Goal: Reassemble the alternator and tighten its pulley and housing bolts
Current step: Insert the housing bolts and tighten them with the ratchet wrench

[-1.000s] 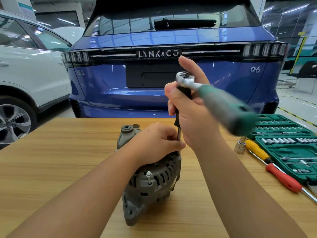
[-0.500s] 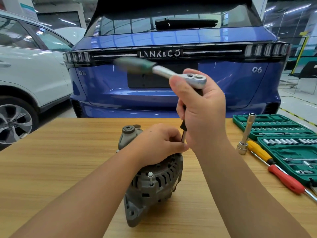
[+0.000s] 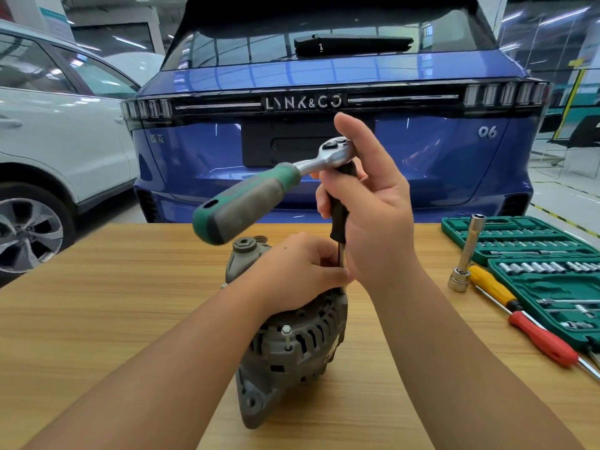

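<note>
A grey alternator (image 3: 285, 352) stands on the wooden table (image 3: 97, 303) in the middle of the view. My left hand (image 3: 295, 271) rests on top of it, its fingers pinching the thin shaft of a black-handled driver (image 3: 339, 216) that stands upright on the housing. A ratchet (image 3: 253, 196) with a green and grey handle sits on the driver's top end, its handle pointing left and toward me. My right hand (image 3: 373, 206) curls round the black handle just under the ratchet head. One housing bolt (image 3: 286, 332) sticks up at the front.
A green socket set case (image 3: 535, 264) lies open at the table's right. Beside it are a long upright socket extension (image 3: 467, 254), a yellow screwdriver (image 3: 490, 284) and a red screwdriver (image 3: 542, 339). A blue car (image 3: 324, 76) stands behind the table, a white car (image 3: 48, 141) at left.
The ratchet handle has swung round the driver's top, from pointing right to far left, and now to the near left. My left hand has stayed on the alternator.
</note>
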A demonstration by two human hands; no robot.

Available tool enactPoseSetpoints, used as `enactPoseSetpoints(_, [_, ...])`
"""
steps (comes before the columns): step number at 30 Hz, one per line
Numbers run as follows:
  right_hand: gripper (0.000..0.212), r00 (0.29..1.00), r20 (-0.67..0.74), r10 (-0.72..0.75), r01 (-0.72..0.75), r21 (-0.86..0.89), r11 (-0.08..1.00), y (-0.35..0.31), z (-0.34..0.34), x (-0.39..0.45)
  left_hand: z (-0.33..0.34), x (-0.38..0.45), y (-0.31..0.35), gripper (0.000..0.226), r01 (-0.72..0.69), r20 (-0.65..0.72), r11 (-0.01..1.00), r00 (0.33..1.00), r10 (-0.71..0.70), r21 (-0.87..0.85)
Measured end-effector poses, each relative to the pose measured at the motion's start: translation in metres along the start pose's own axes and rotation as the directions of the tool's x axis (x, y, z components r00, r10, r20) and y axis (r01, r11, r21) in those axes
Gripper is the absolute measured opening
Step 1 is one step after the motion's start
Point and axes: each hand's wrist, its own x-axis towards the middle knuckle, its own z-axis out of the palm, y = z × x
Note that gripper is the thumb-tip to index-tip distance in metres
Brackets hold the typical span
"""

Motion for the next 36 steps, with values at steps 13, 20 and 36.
enactPoseSetpoints(13, [0.010, 0.961, -0.155, 0.231, -0.239, -0.033, 0.970, -0.018, -0.010, 0.007, 0.001, 0.003, 0.000, 0.019, 0.016, 0.010, 0.998, 1.000, -0.017, 0.058])
enactPoseSetpoints(20, [0.044, 0.999, -0.026, -0.023, 0.023, -0.016, 1.000, -0.005, 0.001, 0.003, 0.003, 0.005, -0.008, 0.023, -0.007, 0.004, 1.000, 1.000, 0.007, 0.005])
enactPoseSetpoints(36, [0.014, 0.966, -0.194, 0.169, -0.179, -0.030, 0.983, -0.013, -0.001, 0.004, 0.002, 0.004, -0.004, 0.018, 0.012, 0.012, 0.999, 1.000, -0.012, 0.048])
